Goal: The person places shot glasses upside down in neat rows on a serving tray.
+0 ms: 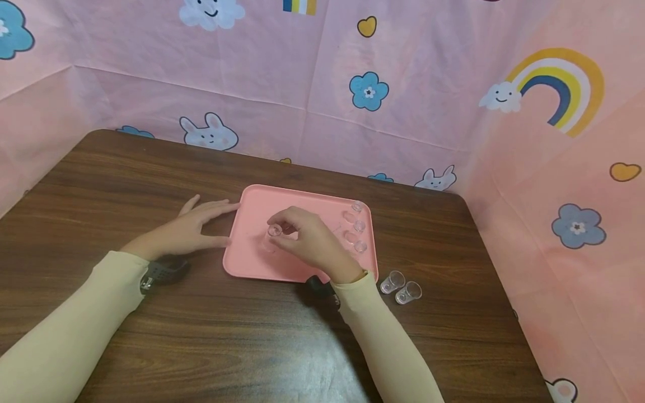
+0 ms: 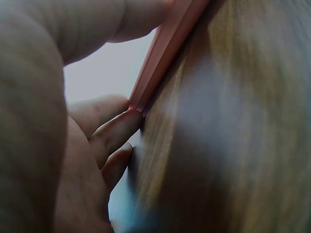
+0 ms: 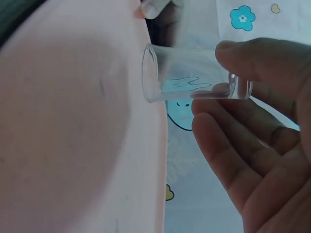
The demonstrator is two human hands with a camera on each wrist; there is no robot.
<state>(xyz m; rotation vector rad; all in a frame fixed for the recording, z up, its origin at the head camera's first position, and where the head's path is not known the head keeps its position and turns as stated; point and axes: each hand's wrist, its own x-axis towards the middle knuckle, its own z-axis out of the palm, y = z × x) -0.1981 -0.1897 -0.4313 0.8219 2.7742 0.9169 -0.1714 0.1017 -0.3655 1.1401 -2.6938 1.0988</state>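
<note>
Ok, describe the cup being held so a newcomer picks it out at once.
On the brown table lies a pink tray. Over the tray, the right hand pinches a clear cup, mouth down. It is the only cup in a hand.

we are holding our left arm (image 1: pixel 75 324) and right arm (image 1: pixel 388 336) forward and inward in long, pale cream sleeves; our bare left hand (image 1: pixel 188 230) is holding its thumb apart from extended fingers, while our bare right hand (image 1: pixel 313 239) is pinching between thumb and curled fingers.

Pale glare on near tabletop (image 1: pixel 302 358); left wrist view dim, blurred; soft shadow on tray (image 3: pixel 73 131), right wrist view.
</note>
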